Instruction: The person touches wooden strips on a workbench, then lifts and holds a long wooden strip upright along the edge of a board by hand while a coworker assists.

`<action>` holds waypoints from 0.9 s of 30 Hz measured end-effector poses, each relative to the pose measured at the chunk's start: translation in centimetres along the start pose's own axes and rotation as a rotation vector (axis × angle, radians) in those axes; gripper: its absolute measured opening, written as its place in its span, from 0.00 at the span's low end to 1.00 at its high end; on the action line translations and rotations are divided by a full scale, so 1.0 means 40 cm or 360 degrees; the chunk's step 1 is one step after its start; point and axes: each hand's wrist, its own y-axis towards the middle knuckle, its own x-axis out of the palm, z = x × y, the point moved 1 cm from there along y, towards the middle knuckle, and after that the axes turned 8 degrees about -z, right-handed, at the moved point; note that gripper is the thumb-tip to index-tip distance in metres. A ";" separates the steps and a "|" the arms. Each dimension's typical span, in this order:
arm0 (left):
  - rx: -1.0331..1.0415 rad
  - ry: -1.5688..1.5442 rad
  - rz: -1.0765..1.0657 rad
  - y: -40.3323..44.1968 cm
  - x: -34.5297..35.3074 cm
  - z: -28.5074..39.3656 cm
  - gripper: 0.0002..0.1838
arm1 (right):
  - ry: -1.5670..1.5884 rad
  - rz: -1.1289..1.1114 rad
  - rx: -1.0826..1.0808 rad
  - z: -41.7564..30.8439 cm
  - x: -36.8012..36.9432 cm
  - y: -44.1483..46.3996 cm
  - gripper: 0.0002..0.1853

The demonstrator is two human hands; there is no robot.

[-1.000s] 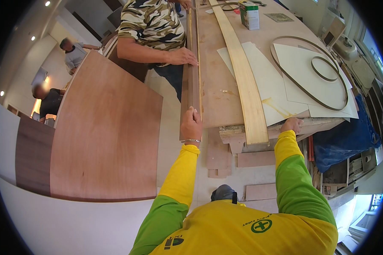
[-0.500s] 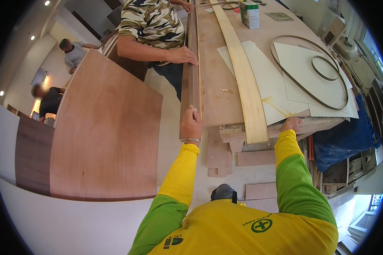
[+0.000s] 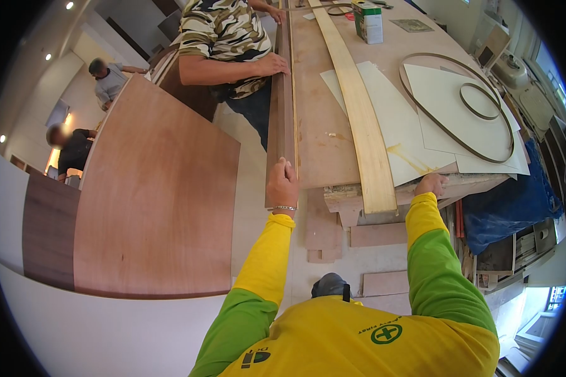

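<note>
My left hand (image 3: 283, 183) is closed on the near end of a long, narrow brown wood-grain board (image 3: 282, 119), which lies along the left edge of the workbench (image 3: 317, 151). My right hand (image 3: 431, 185) grips the bench's front edge, its fingertips partly hidden. Just left of that hand, a long pale wood strip (image 3: 357, 103) runs down the bench and overhangs the front. White sheets (image 3: 459, 119) lie beside the strip, with a coil of dark edge banding (image 3: 414, 103) on top. Farther up the board, a co-worker's hand (image 3: 272, 64) rests on it.
A large reddish-brown panel (image 3: 157, 195) stands at left. A co-worker in a camouflage shirt (image 3: 223, 44) stands beside the bench; two more people are behind the panel. A green-and-white can (image 3: 368, 24) sits farther up the bench. Blue plastic sheeting (image 3: 506, 201) hangs at right.
The co-worker's near hand has slid a little farther away along the brown board, and their body has shifted slightly. Both my hands stay where they were.
</note>
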 end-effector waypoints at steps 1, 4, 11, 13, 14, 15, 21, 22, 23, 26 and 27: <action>-0.0009 0.0006 -0.0004 0.000 0.000 0.001 0.10 | 0.0001 0.0000 0.0000 -0.003 -0.004 -0.011 0.40; -0.0018 0.0009 -0.0009 -0.001 0.003 -0.003 0.11 | 0.0067 0.0086 0.0003 -0.013 -0.017 -0.040 0.40; -0.0027 -0.0010 -0.0022 0.000 -0.002 0.000 0.11 | -0.0067 -0.0139 -0.0043 0.013 0.002 0.021 0.40; -0.0044 -0.0009 -0.0028 0.000 -0.009 0.010 0.11 | 0.0003 -0.0089 -0.0031 0.003 -0.015 -0.018 0.40; -0.0063 -0.0007 -0.0039 0.001 -0.013 0.015 0.11 | 0.0038 -0.0061 -0.0028 -0.005 -0.027 -0.041 0.39; -0.0062 -0.0008 -0.0034 0.000 -0.010 0.010 0.11 | 0.0048 -0.0059 -0.0025 -0.010 -0.036 -0.059 0.39; -0.0096 -0.0035 -0.0086 -0.001 -0.013 0.010 0.13 | 0.0033 -0.0150 -0.0088 0.035 0.034 0.079 0.41; -0.0103 -0.0036 -0.0091 -0.002 -0.012 0.008 0.13 | 0.0032 -0.0170 -0.0103 0.033 0.033 0.077 0.42; -0.0109 -0.0036 -0.0097 -0.001 -0.010 0.007 0.12 | 0.0147 -0.0108 -0.0085 0.033 0.030 0.076 0.42; -0.0045 -0.0053 -0.0012 -0.002 0.000 0.001 0.12 | 0.0264 -0.0020 -0.0029 0.000 -0.015 -0.017 0.42; -0.0044 -0.0054 -0.0010 -0.002 0.001 0.000 0.12 | 0.0260 0.0008 0.0009 -0.009 -0.028 -0.044 0.42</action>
